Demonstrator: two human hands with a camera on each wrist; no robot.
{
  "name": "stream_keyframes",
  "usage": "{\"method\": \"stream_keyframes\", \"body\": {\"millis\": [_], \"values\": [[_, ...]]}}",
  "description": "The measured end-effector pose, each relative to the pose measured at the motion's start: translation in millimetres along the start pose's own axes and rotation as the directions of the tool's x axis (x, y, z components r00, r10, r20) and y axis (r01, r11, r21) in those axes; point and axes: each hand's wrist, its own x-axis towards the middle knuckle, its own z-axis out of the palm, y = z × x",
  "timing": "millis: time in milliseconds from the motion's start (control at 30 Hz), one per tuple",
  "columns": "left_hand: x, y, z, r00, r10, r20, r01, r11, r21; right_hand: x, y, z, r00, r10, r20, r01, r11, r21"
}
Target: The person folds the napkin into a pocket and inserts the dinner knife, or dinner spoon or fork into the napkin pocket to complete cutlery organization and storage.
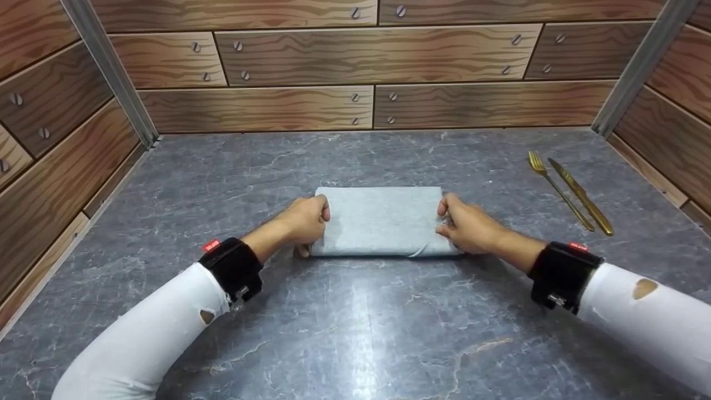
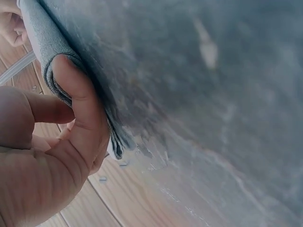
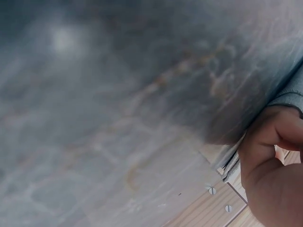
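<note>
A light grey-blue folded cloth point(image 1: 383, 219) lies flat on the table in the head view, with a small crease near its front right corner. My left hand point(image 1: 307, 219) grips its left end, fingers curled. In the left wrist view, the left thumb point(image 2: 78, 90) presses against the layered, rounded fold of the cloth point(image 2: 49, 42). At the opposite end my right hand point(image 1: 472, 225) holds the right edge with thumb and fingers bent. Only a strip of the cloth point(image 3: 291, 92) shows in the right wrist view, where the right hand point(image 3: 274, 165) partly hides it.
A gold fork point(image 1: 561, 191) and a gold knife point(image 1: 583, 197) lie side by side on the right of the grey marbled table point(image 1: 355, 328). Wood-patterned walls point(image 1: 366, 55) enclose the back and both sides, with metal posts point(image 1: 114, 72) at the corners.
</note>
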Motion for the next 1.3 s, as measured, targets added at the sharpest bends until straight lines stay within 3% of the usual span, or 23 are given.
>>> {"method": "stream_keyframes", "body": {"millis": [133,200,267,400,533,600,667,800,900,933,967,1033,1133,1200,1233,1267,1300], "values": [[2.3,2.3,0.0,1.000,-0.002,0.002,0.002,1.000,0.031,0.8,-0.5,-2.8,0.999,0.027,0.027,-0.027,1.000,-0.008],[5.0,1.4,-0.6,0.999,0.031,-0.023,-0.029,0.993,0.117,1.9,-0.6,-5.1,0.997,0.058,0.058,-0.058,0.998,0.001],[9.0,-0.4,-1.6,0.996,0.074,-0.053,-0.060,0.970,0.236,3.4,-0.6,-7.8,0.993,0.080,0.089,-0.081,0.997,0.004],[25.7,-6.5,-4.8,0.978,0.188,-0.091,-0.129,0.887,0.444,7.5,3.7,-12.1,0.993,0.053,0.104,-0.048,0.998,-0.051],[47.4,-5.9,-14.5,0.965,0.257,-0.040,-0.203,0.840,0.502,13.5,13.8,-13.1,0.997,-0.022,0.076,0.033,0.989,-0.143],[50.7,3.1,-21.5,0.963,0.269,0.008,-0.236,0.832,0.503,16.9,18.9,-13.0,0.996,-0.038,0.075,0.049,0.986,-0.161],[40.0,24.7,-32.1,0.966,0.240,0.091,-0.254,0.836,0.486,19.4,22.1,-12.8,0.996,-0.047,0.074,0.059,0.984,-0.168],[4.2,76.0,-54.2,0.964,0.095,0.247,-0.187,0.904,0.384,15.7,13.1,-16.6,0.999,-0.009,0.050,0.017,0.987,-0.159],[-7.7,98.6,-65.1,0.952,-0.010,0.305,-0.111,0.921,0.375,-2.9,-29.8,-36.3,0.998,0.056,0.039,-0.051,0.992,-0.111],[-7.6,103.0,-67.5,0.949,-0.036,0.313,-0.096,0.912,0.398,-10.3,-47.5,-44.0,0.996,0.076,0.037,-0.073,0.993,-0.096],[-7.1,106.4,-69.1,0.947,-0.059,0.315,-0.087,0.898,0.431,-16.3,-63.2,-50.8,0.995,0.094,0.039,-0.091,0.993,-0.080],[-4.6,110.8,-71.0,0.947,-0.059,0.317,-0.122,0.844,0.522,-26.5,-91.1,-62.5,0.993,0.109,0.052,-0.105,0.992,-0.065],[-2.5,109.8,-67.9,0.958,0.002,0.288,-0.185,0.771,0.610,-29.6,-103.5,-65.0,0.995,0.094,0.034,-0.090,0.990,-0.106],[-6.9,102.2,-61.4,0.959,0.126,0.252,-0.265,0.709,0.654,-28.6,-104.5,-64.5,0.997,0.072,0.010,-0.069,0.986,-0.154],[4.1,83.5,-53.6,0.951,0.210,0.229,-0.309,0.698,0.645,-28.4,-104.9,-64.5,0.999,0.054,-0.005,-0.054,0.982,-0.183],[7.3,70.3,-46.6,0.934,0.297,0.197,-0.352,0.679,0.645,-28.2,-105.1,-64.8,0.999,0.034,-0.020,-0.037,0.976,-0.217],[10.1,56.4,-39.5,0.908,0.388,0.160,-0.394,0.660,0.639,-28.1,-104.6,-65.1,0.999,0.014,-0.035,-0.022,0.968,-0.249]]}}
